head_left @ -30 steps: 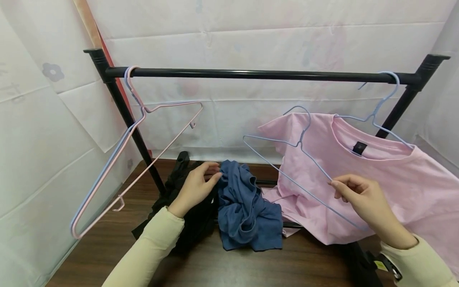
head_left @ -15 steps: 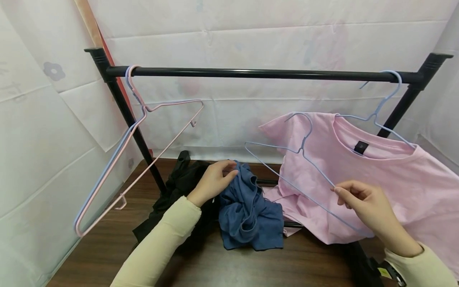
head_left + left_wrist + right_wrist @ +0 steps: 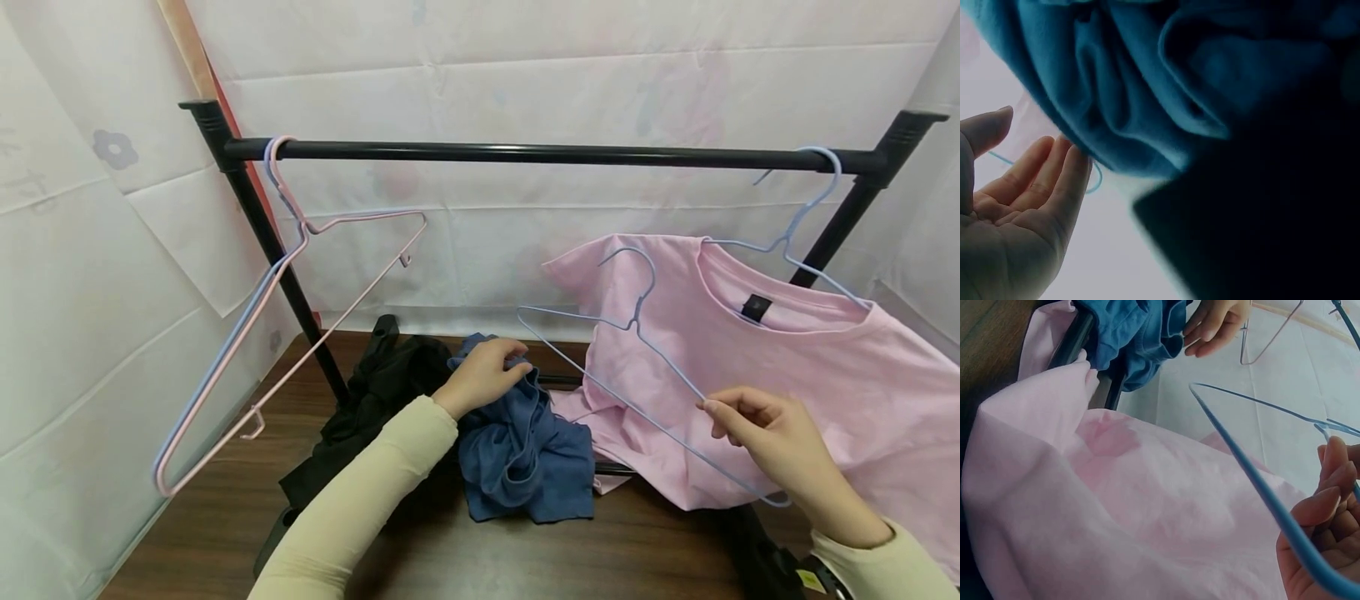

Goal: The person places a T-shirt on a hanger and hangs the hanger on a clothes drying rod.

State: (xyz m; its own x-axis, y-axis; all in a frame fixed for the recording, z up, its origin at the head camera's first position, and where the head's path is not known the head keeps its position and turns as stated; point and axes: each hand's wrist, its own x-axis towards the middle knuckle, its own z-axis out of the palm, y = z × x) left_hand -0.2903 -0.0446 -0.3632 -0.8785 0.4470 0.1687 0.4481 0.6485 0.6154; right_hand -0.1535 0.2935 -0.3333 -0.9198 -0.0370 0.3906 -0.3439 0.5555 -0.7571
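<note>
A thin blue wire hanger (image 3: 636, 323) is pinched by its sloping arm between the thumb and fingers of my right hand (image 3: 772, 442), in front of the pink T-shirt. Its hook points up and left. My left hand (image 3: 486, 375) is at the top of a crumpled blue garment (image 3: 540, 458). In the left wrist view, the left fingers (image 3: 1063, 181) are extended beside the blue cloth (image 3: 1116, 94), with the thumb apart and nothing gripped. The right wrist view shows the held hanger (image 3: 1241, 456) crossing in front of the fingers.
A pink T-shirt (image 3: 720, 400) hangs on another blue hanger at the right of the black rail (image 3: 525, 153). Pink and blue hangers (image 3: 288, 250) hang at its left end. A crumpled black garment (image 3: 375, 392) lies left of the blue one on the wooden table (image 3: 487, 558).
My left hand has moved right, from the black garment to the top of the blue one. The hanger in my right hand has dropped slightly and shifted a little right.
</note>
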